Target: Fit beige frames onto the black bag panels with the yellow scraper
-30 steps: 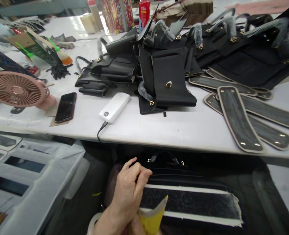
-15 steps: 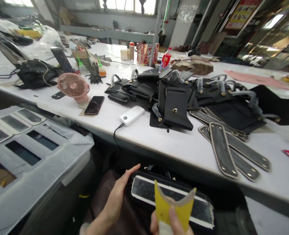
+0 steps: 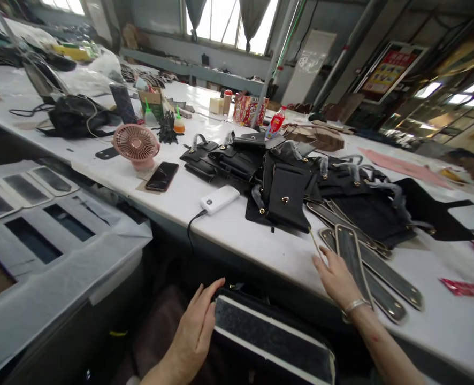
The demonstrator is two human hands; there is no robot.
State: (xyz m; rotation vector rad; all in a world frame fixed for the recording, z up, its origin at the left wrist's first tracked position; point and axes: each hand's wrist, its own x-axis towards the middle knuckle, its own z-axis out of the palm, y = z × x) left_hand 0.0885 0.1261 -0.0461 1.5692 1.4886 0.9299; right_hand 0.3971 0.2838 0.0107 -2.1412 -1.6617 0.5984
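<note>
A black bag [image 3: 237,350] lies tilted at my lap, below the table edge. Along its upward face runs a dark panel [image 3: 269,334] bordered by two pale strips. My left hand [image 3: 197,321] grips the bag's left end, fingers pressed along its side. Over the table's front edge, my right hand [image 3: 337,278] pinches a thin yellow card [image 3: 315,241], now seen nearly edge-on. Close by the right hand are several grey straps [image 3: 351,248] with pale edges and metal studs. The lower part of the bag is cut off by the frame.
Black bags [image 3: 287,195] with wrapped handles are piled on the white table [image 3: 241,246]. A white power bank [image 3: 221,200], a phone [image 3: 162,176] and a pink fan [image 3: 136,143] stand left of them. At the left, a covered box [image 3: 116,251] carries more panels.
My right hand has moved from over the bag, up and right to the table, taking the yellow card along. My left hand stays on the bag. The view has tilted slightly.
</note>
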